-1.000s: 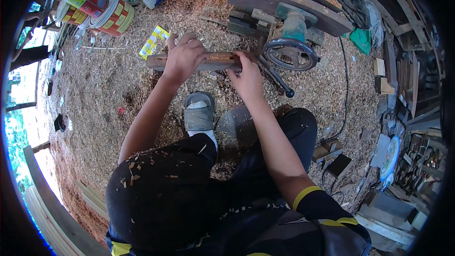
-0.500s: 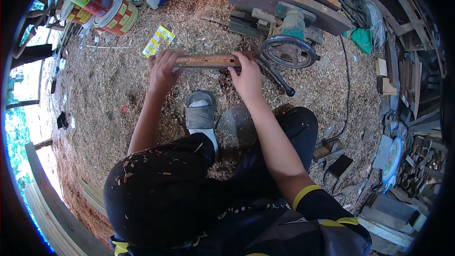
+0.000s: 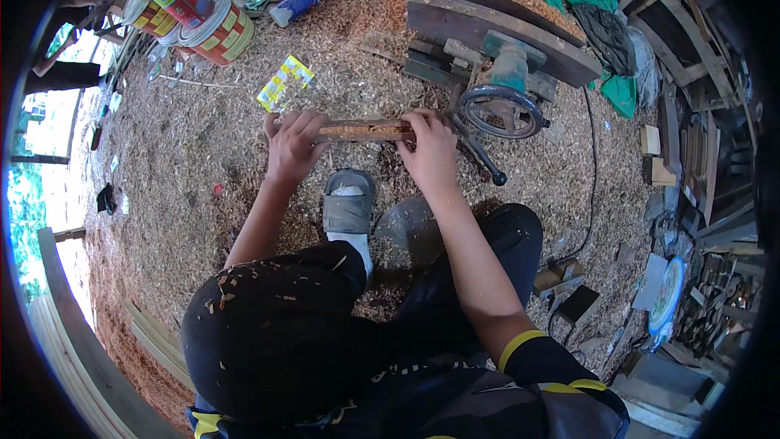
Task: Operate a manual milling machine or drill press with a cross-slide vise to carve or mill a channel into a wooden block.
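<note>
A short, narrow wooden bar [image 3: 363,131] spans the gap between my two hands, just above the shavings and beyond my sandalled foot. Its visible edge is rough and orange-brown, with a darker strip along it. My left hand [image 3: 294,145] wraps its fingers over the left end, thumb on the near side. At the right end, my right hand [image 3: 431,150] holds the bar between thumb and fingers. Both ends of the bar are hidden by my hands. My sandal [image 3: 348,205] rests on the ground just below the bar.
Wood shavings cover the ground. Beyond my right hand stands a machine with a handwheel [image 3: 504,111] and a lever [image 3: 490,164]. Stacked buckets [image 3: 219,32], a blue bottle [image 3: 297,5] and a yellow packet [image 3: 285,83] lie far left. A cable [image 3: 592,179] runs down the right.
The bar and both hands appear lower in the picture, as does most of the scene, so my view has shifted. The bar's shavings-filled face has turned, now showing a narrower rough edge. Both hands keep their hold.
</note>
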Action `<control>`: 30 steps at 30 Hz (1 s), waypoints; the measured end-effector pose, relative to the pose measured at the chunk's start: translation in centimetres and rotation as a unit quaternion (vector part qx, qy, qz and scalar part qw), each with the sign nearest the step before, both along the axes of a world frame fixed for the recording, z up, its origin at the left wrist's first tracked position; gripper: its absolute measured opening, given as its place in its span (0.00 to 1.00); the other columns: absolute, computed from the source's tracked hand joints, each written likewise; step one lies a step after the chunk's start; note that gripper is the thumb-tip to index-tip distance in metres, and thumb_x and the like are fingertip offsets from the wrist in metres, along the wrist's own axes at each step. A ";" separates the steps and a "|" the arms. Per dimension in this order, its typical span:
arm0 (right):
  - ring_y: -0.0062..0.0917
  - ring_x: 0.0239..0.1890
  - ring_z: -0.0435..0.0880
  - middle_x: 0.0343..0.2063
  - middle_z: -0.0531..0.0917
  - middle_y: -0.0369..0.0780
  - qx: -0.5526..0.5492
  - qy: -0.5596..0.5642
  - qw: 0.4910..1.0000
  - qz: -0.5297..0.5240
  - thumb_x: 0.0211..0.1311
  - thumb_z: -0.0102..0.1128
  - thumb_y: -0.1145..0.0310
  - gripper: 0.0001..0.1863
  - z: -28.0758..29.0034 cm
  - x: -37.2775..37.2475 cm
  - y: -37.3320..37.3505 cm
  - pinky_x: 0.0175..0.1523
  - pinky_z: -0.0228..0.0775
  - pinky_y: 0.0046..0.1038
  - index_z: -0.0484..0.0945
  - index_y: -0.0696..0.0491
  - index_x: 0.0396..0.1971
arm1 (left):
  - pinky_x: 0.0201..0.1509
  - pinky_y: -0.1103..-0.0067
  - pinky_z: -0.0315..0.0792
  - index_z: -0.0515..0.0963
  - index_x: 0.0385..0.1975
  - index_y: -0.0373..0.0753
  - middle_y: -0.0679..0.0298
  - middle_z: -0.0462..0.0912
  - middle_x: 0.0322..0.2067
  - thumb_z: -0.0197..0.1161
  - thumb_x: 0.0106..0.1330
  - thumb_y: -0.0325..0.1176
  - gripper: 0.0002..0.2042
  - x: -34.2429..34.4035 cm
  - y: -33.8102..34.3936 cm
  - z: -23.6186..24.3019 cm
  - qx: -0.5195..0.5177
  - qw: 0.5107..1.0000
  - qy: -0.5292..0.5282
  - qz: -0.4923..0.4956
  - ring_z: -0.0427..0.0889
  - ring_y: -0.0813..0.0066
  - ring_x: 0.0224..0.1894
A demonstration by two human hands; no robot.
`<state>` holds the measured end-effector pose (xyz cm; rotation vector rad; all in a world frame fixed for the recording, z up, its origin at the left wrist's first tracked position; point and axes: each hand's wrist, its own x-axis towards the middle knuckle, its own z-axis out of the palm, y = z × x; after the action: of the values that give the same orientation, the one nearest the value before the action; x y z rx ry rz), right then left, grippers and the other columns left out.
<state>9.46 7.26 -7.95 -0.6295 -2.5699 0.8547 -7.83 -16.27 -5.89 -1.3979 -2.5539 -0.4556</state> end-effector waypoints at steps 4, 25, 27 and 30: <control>0.39 0.66 0.79 0.56 0.82 0.38 0.038 0.028 0.998 0.028 0.55 0.81 0.69 0.28 -0.4 -0.3 -1.0 0.78 0.54 0.59 0.83 0.44 0.58 | 0.71 0.54 0.55 0.84 0.57 0.52 0.71 0.87 0.52 0.79 0.59 0.45 0.25 1.0 0.2 -0.2 0.008 1.000 0.001 -0.006 0.83 0.66 0.58; 0.38 0.66 0.78 0.53 0.82 0.38 0.078 0.053 0.993 0.073 0.56 0.79 0.71 0.31 -1.1 -1.6 -1.9 0.82 0.52 0.58 0.82 0.45 0.63 | 0.72 0.49 0.59 0.83 0.58 0.47 0.59 0.76 0.66 0.76 0.63 0.33 0.22 3.2 0.8 -2.8 0.067 0.990 -0.120 0.008 0.69 0.48 0.72; 0.38 0.66 0.78 0.53 0.82 0.38 0.077 0.055 0.993 0.072 0.56 0.79 0.70 0.31 -1.0 -1.7 -2.0 0.81 0.52 0.58 0.82 0.45 0.63 | 0.72 0.50 0.59 0.83 0.60 0.49 0.59 0.76 0.66 0.77 0.63 0.33 0.24 2.9 0.3 -3.4 0.140 0.974 -0.153 0.084 0.70 0.48 0.71; 0.38 0.66 0.78 0.54 0.82 0.38 0.077 0.054 0.993 0.067 0.57 0.79 0.70 0.31 -1.1 -1.6 -1.9 0.81 0.52 0.58 0.82 0.45 0.63 | 0.72 0.50 0.59 0.85 0.58 0.49 0.60 0.77 0.66 0.77 0.63 0.34 0.22 3.4 0.5 -1.8 0.137 0.981 -0.131 0.029 0.70 0.48 0.71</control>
<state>7.87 5.41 -9.08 -0.3583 -2.5720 0.7009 -4.42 -15.81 -7.69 -1.2328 -2.5911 -0.9982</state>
